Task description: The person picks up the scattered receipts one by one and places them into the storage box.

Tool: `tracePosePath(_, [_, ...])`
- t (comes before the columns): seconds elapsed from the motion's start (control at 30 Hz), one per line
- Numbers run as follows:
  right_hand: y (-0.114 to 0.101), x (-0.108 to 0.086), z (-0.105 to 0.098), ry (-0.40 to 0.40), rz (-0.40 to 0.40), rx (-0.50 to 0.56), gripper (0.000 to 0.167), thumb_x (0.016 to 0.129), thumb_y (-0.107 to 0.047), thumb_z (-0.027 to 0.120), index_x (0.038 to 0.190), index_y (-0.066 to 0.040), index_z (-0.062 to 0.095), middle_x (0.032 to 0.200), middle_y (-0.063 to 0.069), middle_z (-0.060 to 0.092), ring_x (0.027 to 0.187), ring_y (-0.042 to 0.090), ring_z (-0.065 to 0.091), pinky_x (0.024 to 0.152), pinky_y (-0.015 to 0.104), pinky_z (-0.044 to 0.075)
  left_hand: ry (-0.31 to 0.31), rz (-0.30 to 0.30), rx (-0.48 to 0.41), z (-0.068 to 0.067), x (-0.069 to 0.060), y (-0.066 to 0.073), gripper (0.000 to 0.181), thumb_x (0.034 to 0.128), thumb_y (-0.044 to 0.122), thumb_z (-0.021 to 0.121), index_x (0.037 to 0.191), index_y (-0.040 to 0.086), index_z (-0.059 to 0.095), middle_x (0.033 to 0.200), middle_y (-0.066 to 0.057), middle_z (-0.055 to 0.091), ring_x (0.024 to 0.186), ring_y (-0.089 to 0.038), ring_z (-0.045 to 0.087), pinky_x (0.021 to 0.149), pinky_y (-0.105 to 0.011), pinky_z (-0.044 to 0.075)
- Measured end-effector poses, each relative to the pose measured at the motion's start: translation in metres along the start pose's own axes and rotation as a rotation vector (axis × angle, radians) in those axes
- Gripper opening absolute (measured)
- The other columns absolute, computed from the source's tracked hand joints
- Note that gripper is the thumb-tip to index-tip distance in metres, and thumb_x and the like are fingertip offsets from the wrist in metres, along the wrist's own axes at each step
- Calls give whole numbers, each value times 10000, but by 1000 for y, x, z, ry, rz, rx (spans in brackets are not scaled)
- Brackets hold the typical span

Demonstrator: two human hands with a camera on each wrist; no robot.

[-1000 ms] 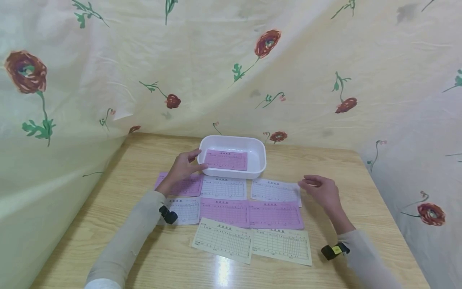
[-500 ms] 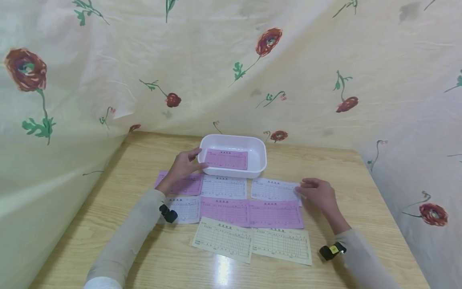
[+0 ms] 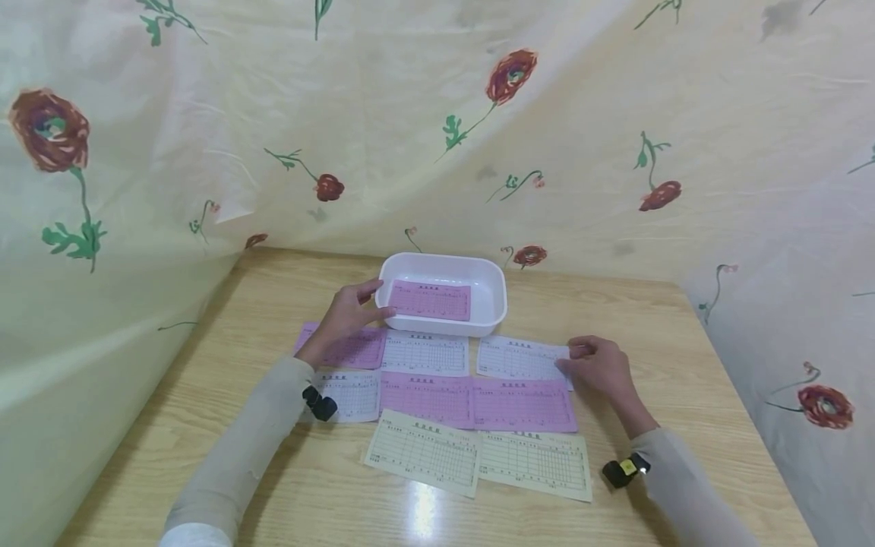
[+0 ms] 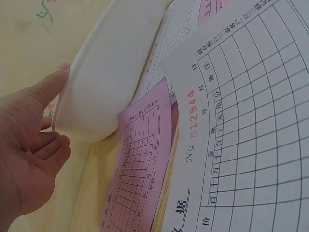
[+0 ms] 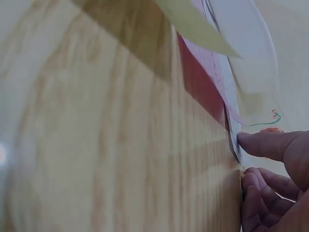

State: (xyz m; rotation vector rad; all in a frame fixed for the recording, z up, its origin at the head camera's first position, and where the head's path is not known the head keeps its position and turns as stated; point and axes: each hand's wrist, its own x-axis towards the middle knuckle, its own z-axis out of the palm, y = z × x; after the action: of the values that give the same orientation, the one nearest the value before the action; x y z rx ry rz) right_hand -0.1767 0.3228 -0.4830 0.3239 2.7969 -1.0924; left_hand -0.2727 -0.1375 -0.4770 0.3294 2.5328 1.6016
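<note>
The right-hand white slip (image 3: 522, 359) lies flat directly left of the right hand (image 3: 603, 368). The thumb meets its right edge while the other fingers are curled beside it; whether they pinch the paper cannot be told. The white tray (image 3: 447, 327) stands between the two hands, its left end held by the left hand (image 3: 345, 317), fingers spread apart across the rim. Inside, right of the left fingers, lies a pink slip (image 3: 431, 301). A middle white slip (image 3: 424, 355) lies right of the left fingers, on the near side of the tray. A right-hand pink slip (image 3: 525, 405) overlaps the first slip's near edge, left of and nearer the person than the right fingers. Two yellowish slips (image 3: 422, 452) lie nearer still on the wood-grain surface (image 3: 307, 486). Beyond all fingers hangs flower-patterned cloth (image 3: 410, 114).
</note>
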Motion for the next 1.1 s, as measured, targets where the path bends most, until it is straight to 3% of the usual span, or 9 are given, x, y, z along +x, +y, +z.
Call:
tracePosePath(0.13, [-1,1,1,0,-4,-17,563,879,-263,811,1316,30,613,1192,247,696,1107,416,651,942,539,549,3,-12,-10,0,-1,0,806,860,336,840,1527,85,462,1609,-70,408,1468,-329,411,1198,-481,392])
tracePosePath(0.37, [3,2,3,-18,-8,-67,483,904,-260,773,1250,54,650,1098,221,709,987,346,664,827,430,567,0,-20,1,0,-1,0,806,866,353,833,1530,88,460,1614,-67,403,1469,-327,411,1196,-473,399])
tracePosePath(0.7, [3,3,-3,33,-157,-60,310,979,-193,681,1178,44,686,1164,262,694,1063,408,660,874,518,592,2,-17,0,0,-1,-1,792,872,336,829,1529,89,463,1612,-63,410,1466,-330,415,1193,-477,403])
tracePosePath(0.9, [2,3,-12,37,-119,-38,338,1016,-234,647,1237,23,655,1180,237,686,1040,352,656,787,351,581,-2,-12,7,1,-1,-2,780,886,312,819,1539,99,449,1617,-60,402,1472,-331,405,1194,-488,399])
tracePosePath(1.1, [3,3,-25,51,-141,25,421,1014,-287,657,1282,36,627,1224,262,678,1079,373,670,740,202,574,-5,-4,19,0,-1,-1,793,885,332,818,1537,77,445,1620,-74,392,1470,-339,406,1191,-483,404])
